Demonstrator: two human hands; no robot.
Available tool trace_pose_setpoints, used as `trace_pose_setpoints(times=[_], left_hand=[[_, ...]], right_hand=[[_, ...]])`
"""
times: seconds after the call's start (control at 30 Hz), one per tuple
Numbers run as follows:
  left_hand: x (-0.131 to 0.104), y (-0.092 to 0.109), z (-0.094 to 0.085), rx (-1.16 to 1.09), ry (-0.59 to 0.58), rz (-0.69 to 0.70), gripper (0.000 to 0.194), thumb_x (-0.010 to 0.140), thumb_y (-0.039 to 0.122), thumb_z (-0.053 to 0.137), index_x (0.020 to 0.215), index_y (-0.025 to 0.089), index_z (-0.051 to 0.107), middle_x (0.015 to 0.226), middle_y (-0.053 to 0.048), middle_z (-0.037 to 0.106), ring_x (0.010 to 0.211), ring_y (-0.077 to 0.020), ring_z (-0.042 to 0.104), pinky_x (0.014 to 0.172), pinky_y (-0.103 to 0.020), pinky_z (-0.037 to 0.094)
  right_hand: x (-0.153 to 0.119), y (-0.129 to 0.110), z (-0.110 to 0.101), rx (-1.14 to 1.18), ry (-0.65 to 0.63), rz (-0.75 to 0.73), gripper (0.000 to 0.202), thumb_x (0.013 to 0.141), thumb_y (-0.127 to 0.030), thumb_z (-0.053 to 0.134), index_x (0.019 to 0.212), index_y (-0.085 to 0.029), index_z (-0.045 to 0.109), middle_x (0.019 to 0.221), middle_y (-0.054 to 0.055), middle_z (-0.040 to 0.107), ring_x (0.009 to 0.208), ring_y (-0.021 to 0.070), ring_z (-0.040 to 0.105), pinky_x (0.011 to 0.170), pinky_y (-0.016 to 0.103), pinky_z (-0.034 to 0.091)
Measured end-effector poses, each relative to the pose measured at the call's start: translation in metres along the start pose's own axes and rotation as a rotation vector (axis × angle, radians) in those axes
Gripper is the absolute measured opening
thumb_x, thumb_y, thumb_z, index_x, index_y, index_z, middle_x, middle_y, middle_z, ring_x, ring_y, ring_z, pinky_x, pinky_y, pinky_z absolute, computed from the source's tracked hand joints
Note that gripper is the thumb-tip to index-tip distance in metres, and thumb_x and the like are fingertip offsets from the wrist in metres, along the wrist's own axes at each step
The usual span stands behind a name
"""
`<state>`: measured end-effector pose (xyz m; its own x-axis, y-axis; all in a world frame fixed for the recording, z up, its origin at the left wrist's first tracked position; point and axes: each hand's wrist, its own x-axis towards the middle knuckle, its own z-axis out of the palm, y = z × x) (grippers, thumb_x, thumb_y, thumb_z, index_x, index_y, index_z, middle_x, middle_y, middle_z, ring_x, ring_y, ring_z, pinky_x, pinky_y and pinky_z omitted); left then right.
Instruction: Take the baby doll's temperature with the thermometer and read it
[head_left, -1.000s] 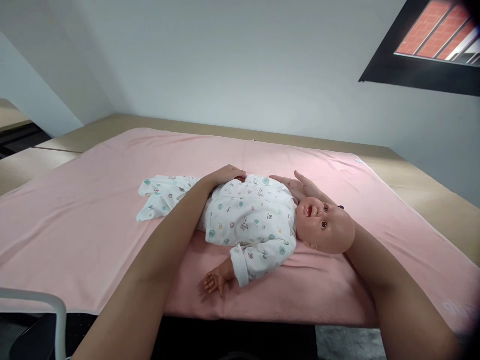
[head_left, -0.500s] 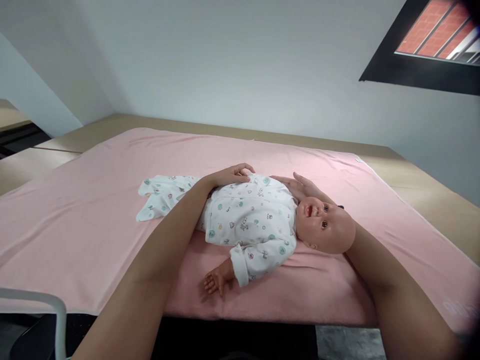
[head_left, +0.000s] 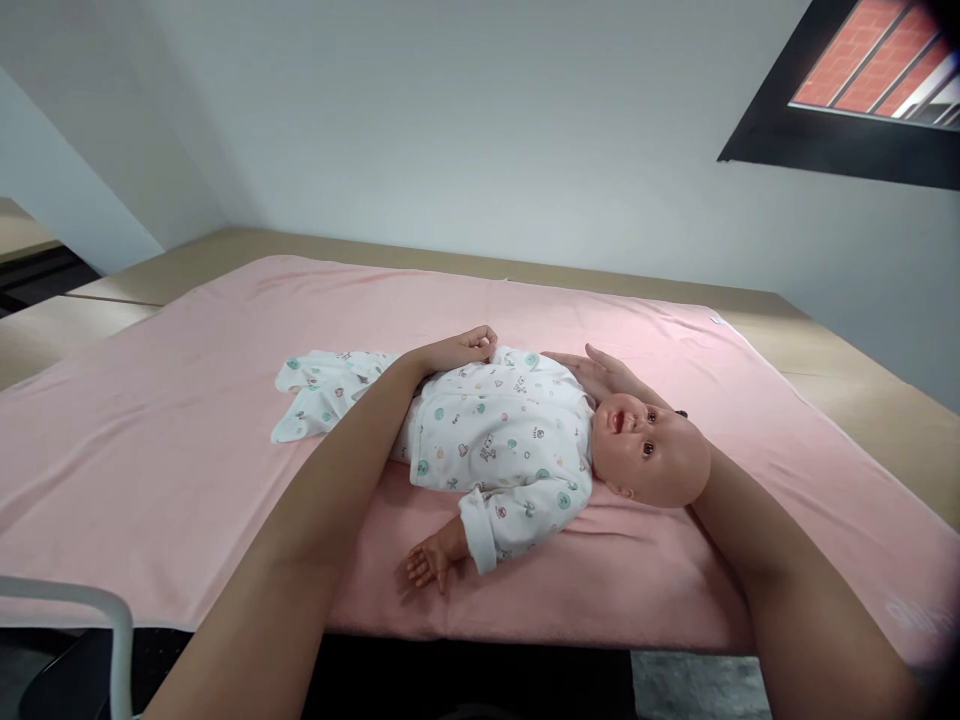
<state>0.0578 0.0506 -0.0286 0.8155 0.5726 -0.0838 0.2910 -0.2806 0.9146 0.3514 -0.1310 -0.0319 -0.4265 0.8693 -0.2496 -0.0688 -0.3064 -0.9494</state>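
Keep right hand [head_left: 600,375] flat under doll [head_left: 525,440], apparently at the neck; left hand [head_left: 457,350] pinching suit [head_left: 495,430] edge lightly.

The right hand [head_left: 600,373] lies mostly hidden behind the doll [head_left: 525,440], its grip perhaps underneath.

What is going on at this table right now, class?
A person leans over a baby doll lying on its back on a pink blanket spread on a table. The left hand rests, fingers curled, on the far edge of the doll's printed sleepsuit. The right hand lies behind the doll's head and shoulder, partly hidden.
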Motion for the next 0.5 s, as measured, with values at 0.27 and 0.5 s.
trace_pose_setpoints(times=[0.27, 0.5], left_hand=[[0.0033, -0.0056, -0.0012, -0.048, 0.0, -0.025, 0.041, 0.09, 0.065, 0.058, 0.1, 0.026, 0.053, 0.099, -0.002, 0.059, 0.087, -0.0179, 0.055, 0.076, -0.029, 0.045], [0.0033, -0.0052, -0.0029, 0.006, -0.024, -0.02, 0.032, 0.087, 0.052, 0.064, 0.109, 0.029, 0.062, 0.1, -0.001, 0.061, 0.085, -0.0177, 0.055, 0.076, -0.029, 0.045]], right_hand=[[-0.0024, -0.0032, 0.0003, -0.025, -0.039, 0.043, 0.06, 0.098, -0.073, 0.038, 0.089, -0.021, 0.066, 0.08, 0.002, 0.072, 0.096, 0.0217, 0.069, 0.101, 0.047, 0.05], [0.0032, 0.0038, -0.0015, -0.02, -0.02, 0.021, 0.048, 0.097, -0.067, 0.051, 0.085, -0.023, 0.066, 0.076, 0.003, 0.072, 0.087, 0.024, 0.07, 0.097, 0.049, 0.054]])
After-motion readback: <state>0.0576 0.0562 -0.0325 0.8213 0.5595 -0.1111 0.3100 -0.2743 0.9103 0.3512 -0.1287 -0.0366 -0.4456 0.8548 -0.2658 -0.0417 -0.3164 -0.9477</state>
